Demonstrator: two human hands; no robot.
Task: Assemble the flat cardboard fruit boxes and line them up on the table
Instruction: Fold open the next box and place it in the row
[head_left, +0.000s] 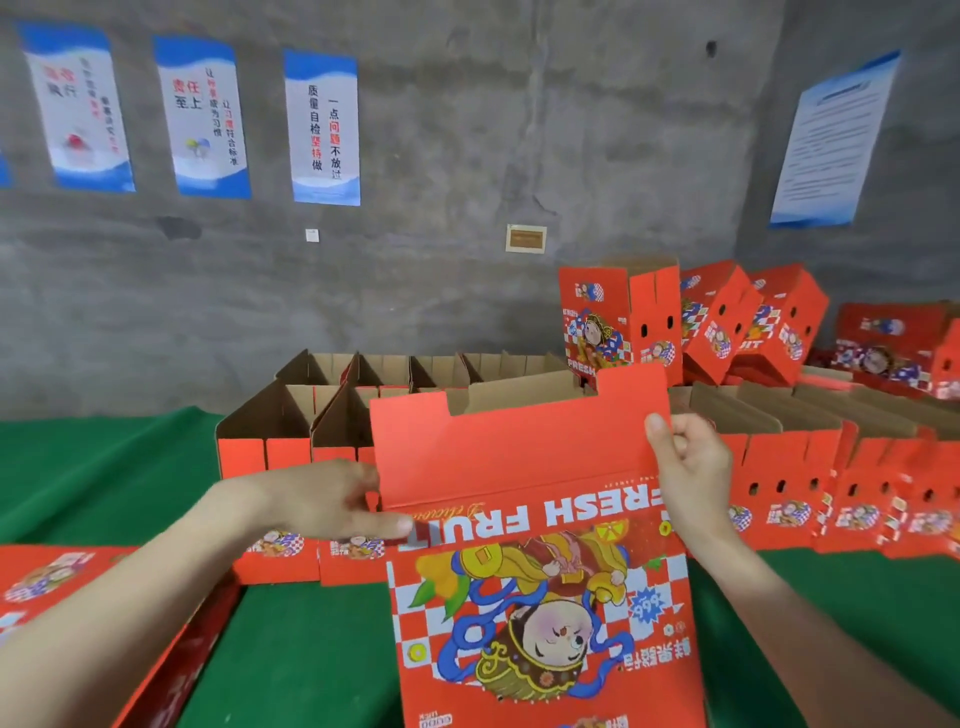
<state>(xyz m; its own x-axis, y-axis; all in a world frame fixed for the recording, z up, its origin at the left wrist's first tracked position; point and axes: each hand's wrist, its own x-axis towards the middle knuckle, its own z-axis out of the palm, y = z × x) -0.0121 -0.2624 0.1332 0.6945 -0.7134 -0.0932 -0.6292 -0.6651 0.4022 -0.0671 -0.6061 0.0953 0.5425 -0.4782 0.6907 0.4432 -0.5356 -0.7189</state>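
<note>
Hands grip one flat red box (535, 519): your left hand (332, 499) pinches its nine o'clock edge, your right hand (691, 462) clasps its three o'clock edge.

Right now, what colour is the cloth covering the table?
Green: the table cloth shows plainly in the head view, the only one, beneath the red boxes.
</note>
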